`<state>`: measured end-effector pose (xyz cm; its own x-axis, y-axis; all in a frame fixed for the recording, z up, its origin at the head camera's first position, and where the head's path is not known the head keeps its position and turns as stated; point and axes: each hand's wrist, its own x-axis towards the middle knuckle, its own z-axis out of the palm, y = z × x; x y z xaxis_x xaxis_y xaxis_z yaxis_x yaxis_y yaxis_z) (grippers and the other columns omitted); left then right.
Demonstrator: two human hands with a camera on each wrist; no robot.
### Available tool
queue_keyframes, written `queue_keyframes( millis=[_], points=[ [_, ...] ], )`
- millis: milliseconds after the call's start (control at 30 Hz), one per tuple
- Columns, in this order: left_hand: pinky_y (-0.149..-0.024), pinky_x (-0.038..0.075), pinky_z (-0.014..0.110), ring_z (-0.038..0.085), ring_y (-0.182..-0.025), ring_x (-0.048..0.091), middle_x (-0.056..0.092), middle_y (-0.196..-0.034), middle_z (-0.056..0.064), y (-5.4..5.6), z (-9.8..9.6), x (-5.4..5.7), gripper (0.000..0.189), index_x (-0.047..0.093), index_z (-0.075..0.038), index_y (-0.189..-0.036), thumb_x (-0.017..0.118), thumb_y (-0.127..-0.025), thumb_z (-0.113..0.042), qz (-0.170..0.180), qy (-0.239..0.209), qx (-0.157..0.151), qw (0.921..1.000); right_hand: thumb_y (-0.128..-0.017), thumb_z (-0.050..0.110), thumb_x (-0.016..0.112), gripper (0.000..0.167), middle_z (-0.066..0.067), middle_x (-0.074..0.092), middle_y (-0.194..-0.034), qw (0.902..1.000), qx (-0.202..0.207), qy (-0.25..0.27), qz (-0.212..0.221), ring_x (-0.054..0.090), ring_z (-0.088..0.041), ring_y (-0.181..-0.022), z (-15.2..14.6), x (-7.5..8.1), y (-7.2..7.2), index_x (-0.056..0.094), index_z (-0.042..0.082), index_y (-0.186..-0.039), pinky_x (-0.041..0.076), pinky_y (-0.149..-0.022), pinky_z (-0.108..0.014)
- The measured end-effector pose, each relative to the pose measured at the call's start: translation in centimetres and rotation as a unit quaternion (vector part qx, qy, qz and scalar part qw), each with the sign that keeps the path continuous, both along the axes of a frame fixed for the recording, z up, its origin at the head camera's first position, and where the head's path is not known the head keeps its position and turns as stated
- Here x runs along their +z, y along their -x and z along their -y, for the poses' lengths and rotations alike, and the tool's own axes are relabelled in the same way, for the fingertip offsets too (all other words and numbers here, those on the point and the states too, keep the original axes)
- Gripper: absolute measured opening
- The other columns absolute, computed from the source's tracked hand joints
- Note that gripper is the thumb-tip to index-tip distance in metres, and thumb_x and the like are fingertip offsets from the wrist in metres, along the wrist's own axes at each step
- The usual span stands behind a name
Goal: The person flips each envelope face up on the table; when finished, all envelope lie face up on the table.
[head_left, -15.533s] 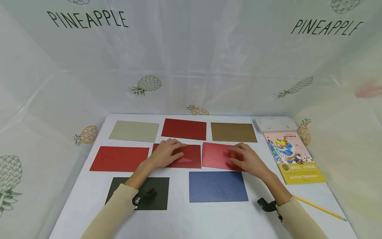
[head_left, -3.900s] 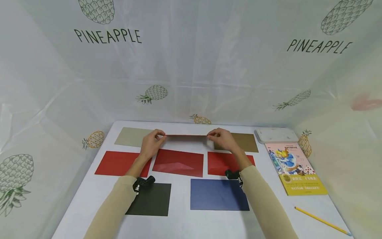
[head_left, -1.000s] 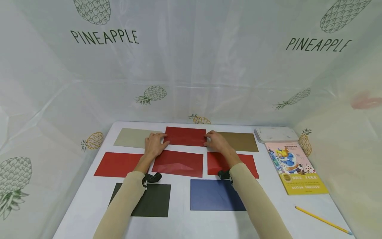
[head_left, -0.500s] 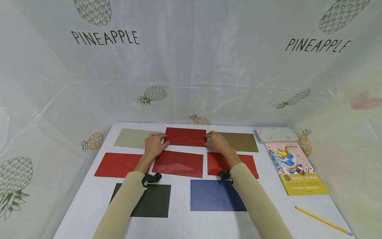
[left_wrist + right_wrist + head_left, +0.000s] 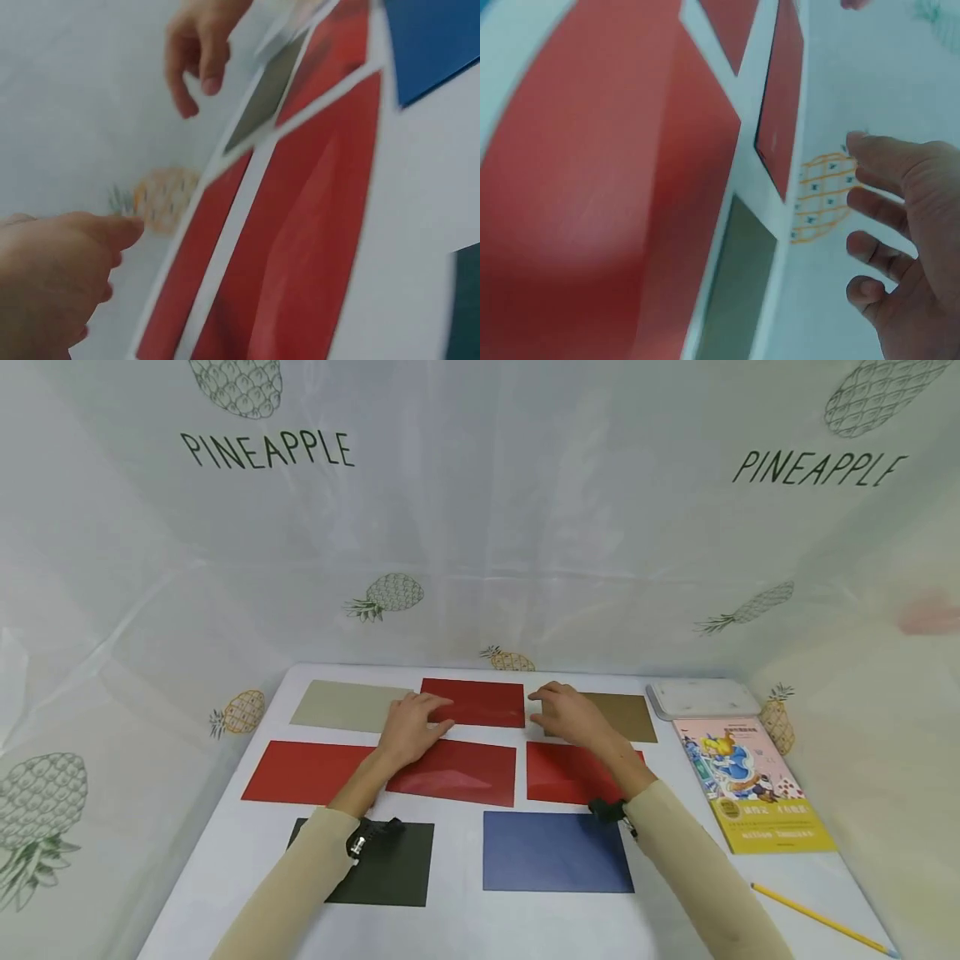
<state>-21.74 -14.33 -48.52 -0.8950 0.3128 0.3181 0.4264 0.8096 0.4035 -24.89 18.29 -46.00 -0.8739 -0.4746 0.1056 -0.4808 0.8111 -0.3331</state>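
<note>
Your left hand [image 5: 411, 727]: fingers parted, holding nothing, near left end of far red sheet [image 5: 480, 702]. Your right hand [image 5: 573, 714]: fingers loosely bent, holding nothing, apparently above brown sheet [image 5: 627, 714]. Far red sheet lies flat on table [image 5: 525, 928].

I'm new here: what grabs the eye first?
Four red sheets stand out on the white table: one in the back row, three in the middle. The left hand and right hand hang above the sheets; a pink-and-yellow book lies at right.
</note>
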Motion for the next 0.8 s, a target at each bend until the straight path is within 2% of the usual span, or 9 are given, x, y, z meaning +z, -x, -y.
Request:
queue_keyframes(
  millis=[100,167,333,467,600,700,800],
  points=[
    [-0.09,0.043,0.049,0.024,-0.111,0.059,0.069,-0.122,0.001,-1.6,-0.8,0.7,0.039,0.07,-0.019,-0.127,0.074,-0.092,-0.034,-0.001,0.009,-0.067,0.9977,-0.091,0.026,0.075,0.039,-0.009,0.064,-0.127,0.9996,0.012,0.011,-0.022,0.059,-0.029,-0.118,-2.1,0.7,-2.2,0.069,0.011,-0.127,0.051,-0.097,-0.047],
    [-0.089,0.044,0.048,0.022,-0.111,0.059,0.07,-0.121,-0.001,-2.7,-1.0,0.7,0.038,0.07,-0.019,-0.126,0.075,-0.091,-0.032,0.004,0.014,-0.101,0.9947,-0.091,0.025,0.076,0.036,-0.006,0.066,-0.12,0.9993,0.012,0.016,-0.031,0.061,-0.025,-0.113,-3.6,0.6,-3.7,0.071,0.013,-0.124,0.052,-0.095,-0.045],
    [-0.095,0.045,0.047,0.018,-0.112,0.06,0.07,-0.121,-0.003,-5.4,-1.4,0.3,0.038,0.071,-0.021,-0.126,0.076,-0.09,-0.033,0.029,0.017,-0.151,0.988,-0.088,0.024,0.079,0.034,0.0,0.066,-0.109,0.9989,-0.003,0.027,-0.039,0.062,-0.02,-0.103,-7.2,-0.4,-7.7,0.073,0.017,-0.121,0.056,-0.085,-0.043],
    [-0.094,0.044,0.041,0.013,-0.111,0.059,0.069,-0.12,-0.008,-7.3,-1.6,0.1,0.039,0.07,-0.025,-0.127,0.077,-0.089,-0.034,0.053,0.028,-0.177,0.9825,-0.088,0.024,0.08,0.034,0.007,0.067,-0.112,0.9979,-0.001,0.065,0.003,0.063,-0.017,-0.104,-9.6,-0.7,-10.6,0.072,0.018,-0.121,0.057,-0.084,-0.039],
    [-0.092,0.044,0.038,0.009,-0.111,0.058,0.068,-0.122,-0.012,-8.9,-1.9,-0.2,0.04,0.07,-0.027,-0.128,0.076,-0.09,-0.037,0.062,0.052,-0.202,0.9759,-0.088,0.024,0.079,0.03,0.014,0.068,-0.114,0.9937,0.018,0.091,0.062,0.064,-0.012,-0.103,-11.6,-0.9,-13.0,0.073,0.022,-0.118,0.057,-0.082,-0.029],
    [-0.095,0.044,0.041,0.01,-0.116,0.057,0.067,-0.125,-0.012,-9.6,-2.2,-0.4,0.041,0.069,-0.028,-0.128,0.077,-0.089,-0.038,0.07,0.066,-0.212,0.9724,-0.087,0.026,0.08,0.027,0.013,0.068,-0.109,0.9898,0.022,0.098,0.101,0.063,-0.014,-0.096,-12.6,-1.4,-14.1,0.073,0.025,-0.113,0.054,-0.075,-0.023],
    [-0.101,0.044,0.047,0.012,-0.121,0.056,0.067,-0.126,-0.012,-10.0,-2.5,-0.7,0.041,0.07,-0.029,-0.127,0.078,-0.088,-0.038,0.077,0.08,-0.215,0.9702,-0.087,0.03,0.08,0.025,0.012,0.068,-0.106,0.9848,0.02,0.103,0.139,0.06,-0.015,-0.093,-13.0,-2.1,-14.7,0.072,0.027,-0.111,0.05,-0.071,-0.022]
  ],
)
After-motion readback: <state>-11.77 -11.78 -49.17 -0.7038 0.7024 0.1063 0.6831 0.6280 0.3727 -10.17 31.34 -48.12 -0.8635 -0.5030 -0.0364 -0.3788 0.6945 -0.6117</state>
